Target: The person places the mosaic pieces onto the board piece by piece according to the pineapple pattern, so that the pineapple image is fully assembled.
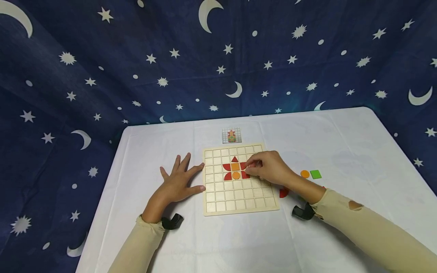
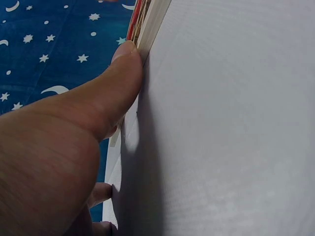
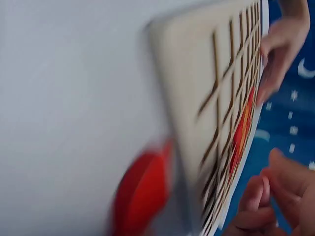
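Observation:
A square wooden grid board lies on the table. Red pieces, among them a triangle and a quarter circle, surround an orange square and an orange circle on it. My left hand is spread, with thumb and index fingertips at the board's left edge. Over the right half, my right hand has bent fingers, their tips right at the red pieces beside the orange ones. In the right wrist view thumb and finger come together; I cannot tell whether they pinch a piece.
Behind the board is a small pattern card. An orange circle and a green square lie to the right, past the right wrist. A red piece lies by the board's right edge. A starry curtain hangs behind the white-covered table.

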### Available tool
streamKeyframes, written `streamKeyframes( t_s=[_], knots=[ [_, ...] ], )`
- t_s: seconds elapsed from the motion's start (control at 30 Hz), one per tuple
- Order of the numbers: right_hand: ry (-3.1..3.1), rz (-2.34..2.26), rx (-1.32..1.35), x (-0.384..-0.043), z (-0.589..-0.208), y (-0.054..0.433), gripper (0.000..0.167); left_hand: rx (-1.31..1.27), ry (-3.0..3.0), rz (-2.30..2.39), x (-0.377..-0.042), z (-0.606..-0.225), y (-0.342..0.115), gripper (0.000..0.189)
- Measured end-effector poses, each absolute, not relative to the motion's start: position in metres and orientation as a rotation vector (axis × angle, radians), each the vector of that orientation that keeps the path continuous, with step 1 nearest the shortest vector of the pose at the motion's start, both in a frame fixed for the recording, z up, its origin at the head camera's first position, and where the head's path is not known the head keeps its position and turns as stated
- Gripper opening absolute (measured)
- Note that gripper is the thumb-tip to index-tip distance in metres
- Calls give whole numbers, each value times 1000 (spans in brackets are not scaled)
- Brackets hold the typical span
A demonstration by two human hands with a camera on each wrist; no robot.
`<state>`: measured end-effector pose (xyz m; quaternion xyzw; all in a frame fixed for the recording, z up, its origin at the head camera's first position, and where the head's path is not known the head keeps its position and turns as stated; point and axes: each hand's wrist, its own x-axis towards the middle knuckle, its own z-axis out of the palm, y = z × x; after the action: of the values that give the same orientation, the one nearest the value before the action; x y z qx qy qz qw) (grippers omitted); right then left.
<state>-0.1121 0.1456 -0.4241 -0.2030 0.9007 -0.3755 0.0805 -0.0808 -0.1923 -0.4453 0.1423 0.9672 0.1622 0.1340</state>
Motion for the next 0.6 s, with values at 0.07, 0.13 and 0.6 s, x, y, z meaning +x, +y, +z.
streamKeyframes(
  t_s=[0.07,0.13,0.6],
  knots=[
    [2702,-1082,-603,-114,-422,165,14,410,2804,469,-81,-445,-192,84],
    [2711,-1027,-615,-116,-422,186,14,413,2806,468,-80,-446,-193,84],
    [2805,-739,-562,-106,-412,297,21,420,2813,477,-79,-446,-192,83]
  ],
)
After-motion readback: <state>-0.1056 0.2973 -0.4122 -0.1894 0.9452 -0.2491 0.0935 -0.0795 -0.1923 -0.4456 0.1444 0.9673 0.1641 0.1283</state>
